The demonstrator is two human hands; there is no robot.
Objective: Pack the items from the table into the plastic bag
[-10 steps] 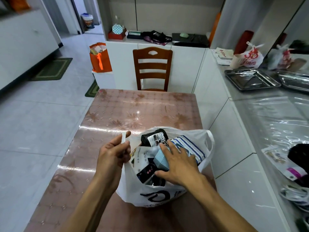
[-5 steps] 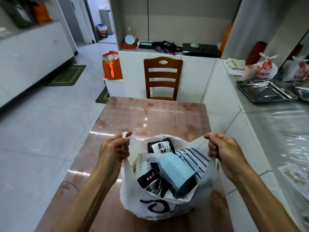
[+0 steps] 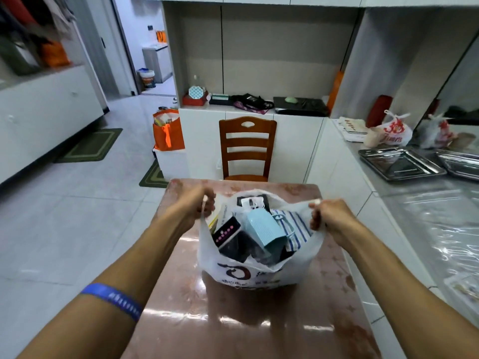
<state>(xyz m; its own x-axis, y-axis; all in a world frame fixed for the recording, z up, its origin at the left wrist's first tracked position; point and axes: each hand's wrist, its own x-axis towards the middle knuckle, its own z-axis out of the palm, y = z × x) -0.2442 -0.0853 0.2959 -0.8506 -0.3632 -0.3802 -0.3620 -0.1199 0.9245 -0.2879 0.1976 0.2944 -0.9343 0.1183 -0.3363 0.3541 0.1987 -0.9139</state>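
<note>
A white plastic bag (image 3: 259, 273) with a dark logo stands on the pink glossy table (image 3: 233, 320). It is full: a light blue box (image 3: 264, 229), a black device with pink dots (image 3: 228, 234), a blue-striped cloth (image 3: 298, 229) and a black-and-white packet (image 3: 252, 202) stick out of the top. My left hand (image 3: 199, 203) grips the bag's left handle. My right hand (image 3: 329, 216) grips the right handle. Both handles are pulled up and apart, holding the mouth wide.
A wooden chair (image 3: 247, 146) stands at the table's far end. An orange bag (image 3: 168, 130) sits left of it. Along the right runs a counter with metal trays (image 3: 399, 164) and a red-printed plastic bag (image 3: 394, 130). Tiled floor lies to the left.
My right hand left the items inside the bag and took the right handle. Both hands have since lifted the handles higher, and the view has pulled back.
</note>
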